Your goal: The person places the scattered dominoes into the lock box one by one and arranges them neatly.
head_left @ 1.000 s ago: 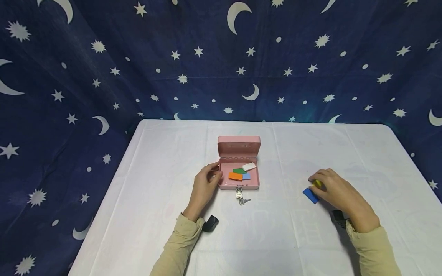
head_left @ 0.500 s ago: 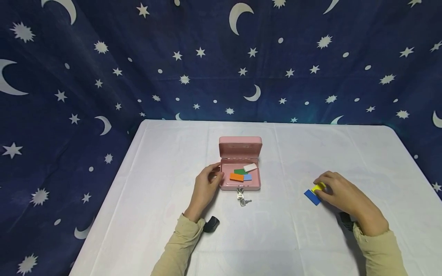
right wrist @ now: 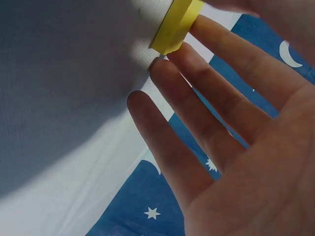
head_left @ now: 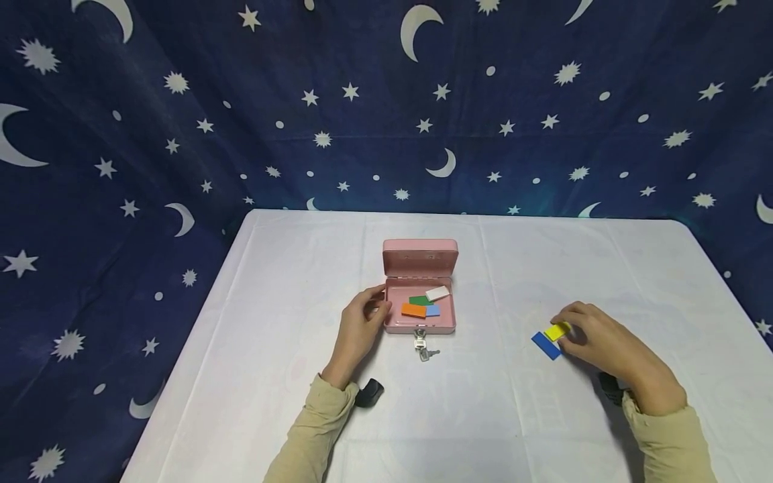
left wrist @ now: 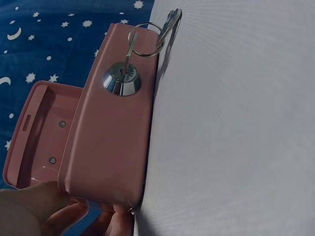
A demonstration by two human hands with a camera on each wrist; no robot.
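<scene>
Yellow block (head_left: 555,332) is just beside a blue block (head_left: 546,346), over the right part of the worktop (head_left: 459,416), pinched between thumb and fingers of the right hand (head_left: 606,345), opened only to the block's width. Bent fingers and thumb of the left hand (head_left: 356,330), moderately parted, hold the left side of the open pink cash box (head_left: 442,329), which contains four coloured blocks (head_left: 413,310).

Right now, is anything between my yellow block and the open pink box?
Only the blue block, flat beside the yellow block in your right hand, partly toward the pink box; past it, just white cloth.
</scene>
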